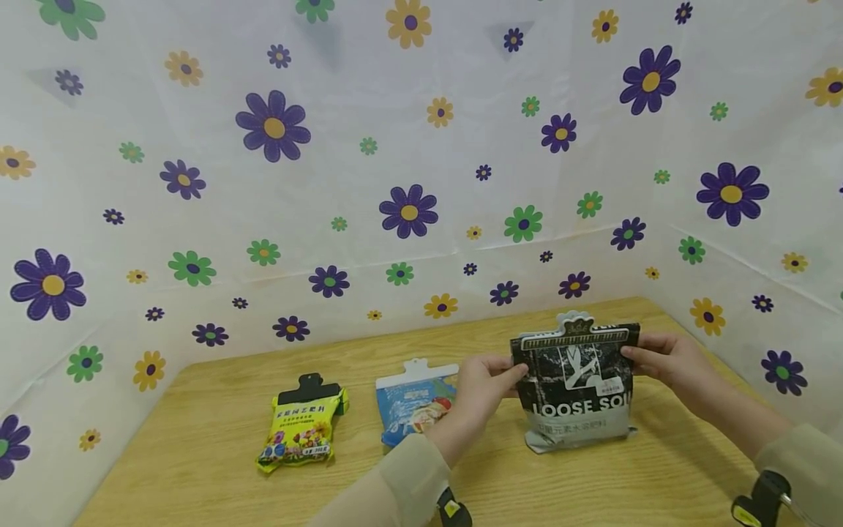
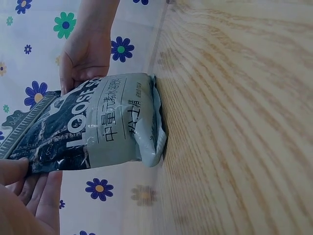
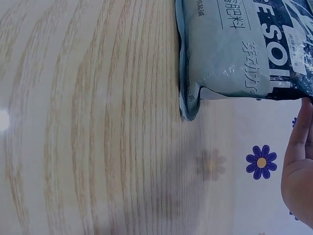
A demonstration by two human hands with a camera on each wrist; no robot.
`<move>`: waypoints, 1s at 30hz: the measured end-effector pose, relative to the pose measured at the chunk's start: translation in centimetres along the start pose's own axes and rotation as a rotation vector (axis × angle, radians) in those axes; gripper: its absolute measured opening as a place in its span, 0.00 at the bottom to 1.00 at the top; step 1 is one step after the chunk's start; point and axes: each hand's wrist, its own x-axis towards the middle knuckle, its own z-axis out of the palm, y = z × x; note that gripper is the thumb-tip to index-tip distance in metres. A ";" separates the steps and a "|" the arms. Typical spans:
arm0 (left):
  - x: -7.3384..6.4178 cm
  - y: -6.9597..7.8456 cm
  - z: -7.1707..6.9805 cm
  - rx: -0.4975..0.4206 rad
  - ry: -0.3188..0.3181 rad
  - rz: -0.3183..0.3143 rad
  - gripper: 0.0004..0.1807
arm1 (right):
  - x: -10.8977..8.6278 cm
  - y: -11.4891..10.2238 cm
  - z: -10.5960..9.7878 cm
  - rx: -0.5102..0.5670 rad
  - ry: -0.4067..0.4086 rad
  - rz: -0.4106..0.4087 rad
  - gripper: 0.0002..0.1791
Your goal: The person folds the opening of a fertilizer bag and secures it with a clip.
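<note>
A black and grey bag printed "LOOSE SOIL" stands upright at the right of the table, its lower edge at the wood. Across its folded top sits a grey sealing clip with a scalloped handle. My left hand pinches the bag's upper left edge, thumb in front and fingers behind. On the opposite side, my right hand pinches the upper right edge. In the left wrist view the bag spans between both hands. Only its lower corner and side show in the right wrist view, beside the right hand.
Left of the black bag, a blue bag with a white clip lies partly behind my left hand. Farther left is a yellow bag with a black clip. Flower-printed sheeting surrounds the wooden table.
</note>
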 end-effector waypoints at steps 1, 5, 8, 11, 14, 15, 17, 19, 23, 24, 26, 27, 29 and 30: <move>0.0 -0.1 0.0 0.002 -0.003 -0.003 0.09 | 0.0 0.0 0.0 0.004 -0.001 0.001 0.16; 0.3 -0.4 0.2 -0.012 -0.019 -0.013 0.09 | 0.0 0.1 0.0 0.008 -0.007 0.003 0.17; 0.4 -0.6 0.3 -0.039 -0.032 -0.027 0.15 | 0.0 0.2 0.0 0.033 -0.014 0.012 0.17; 0.5 -0.7 0.3 -0.060 -0.033 -0.043 0.16 | 0.1 0.4 0.0 0.078 -0.021 0.024 0.16; 0.5 -0.7 0.3 -0.063 -0.020 -0.061 0.10 | 0.3 0.5 0.1 0.098 -0.027 0.036 0.16; 0.5 -0.7 0.3 -0.066 -0.013 -0.067 0.09 | 0.4 0.5 0.2 0.103 -0.028 0.039 0.16; 0.5 -0.8 0.3 -0.071 -0.004 -0.077 0.09 | 0.6 0.6 0.2 0.101 -0.028 0.048 0.15; 0.5 -0.8 0.3 -0.079 -0.003 -0.089 0.11 | 0.9 0.7 0.3 0.091 -0.017 0.061 0.12; 0.5 -1.0 0.2 -0.099 -0.005 -0.089 0.16 | 1.3 0.7 0.6 0.052 0.001 0.075 0.14; 0.5 -1.0 0.2 -0.107 -0.005 -0.088 0.17 | 1.4 0.7 0.6 0.041 0.003 0.077 0.18; 0.5 -1.0 0.1 -0.113 0.000 -0.084 0.18 | 1.5 0.8 0.8 0.028 0.005 0.079 0.25; 0.5 -1.0 0.1 -0.118 0.004 -0.083 0.19 | 1.6 0.8 0.8 0.028 0.007 0.082 0.27; 0.4 -0.9 0.1 -0.117 0.014 -0.081 0.20 | 1.8 0.8 0.9 0.034 0.007 0.091 0.29; 0.4 -0.9 0.1 -0.114 0.019 -0.081 0.20 | 1.9 0.9 1.0 0.042 0.006 0.097 0.30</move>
